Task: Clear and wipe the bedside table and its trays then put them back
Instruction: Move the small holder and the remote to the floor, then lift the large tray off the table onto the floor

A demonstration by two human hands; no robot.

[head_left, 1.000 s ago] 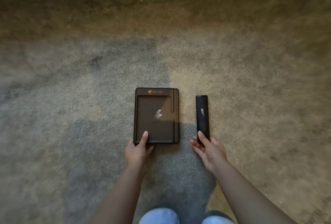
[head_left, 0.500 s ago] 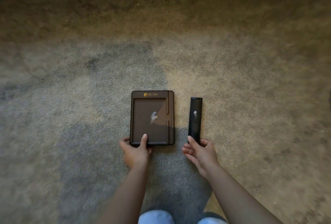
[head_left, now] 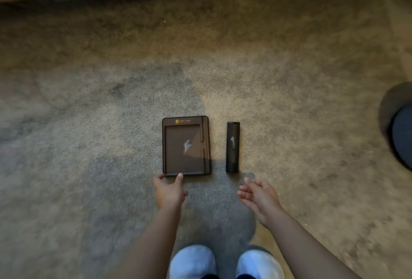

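- The tray [head_left: 186, 146], a flat dark rectangle with a raised rim, lies on the carpet [head_left: 89, 145]; it is the landmark for what follows.
- Just to the right of the tray, with a strip of carpet between, lies a narrow black holder [head_left: 232, 146], lengthwise alongside it and not touching it.
- Risk: both pieces sit on the floor directly ahead of the person's slippers [head_left: 193, 261], so a step forward could land on them; the tray's thin rim looks likely to crack under weight.
- Risk: carpet fibres and dust may cling to the undersides, so wiping only the tops would carry dirt back to the bench.
- Risk: a pale patch, probably a glare, shows on the tray's floor and on the holder; taken for a smear, it could waste wiping effort.
- The left hand [head_left: 169, 190] reaches to the tray's near edge, thumb at the near-left corner and a fingertip on the rim; it touches but grips nothing, fingers loose.
- The right hand [head_left: 258, 196] hangs near the holder's near end, apart from it, palm turned inward, fingers spread and empty.
- Both forearms extend straight ahead from the body toward the tray.
- A dark round thing [head_left: 401, 133] lies well right of the tray; what it is cannot be told.
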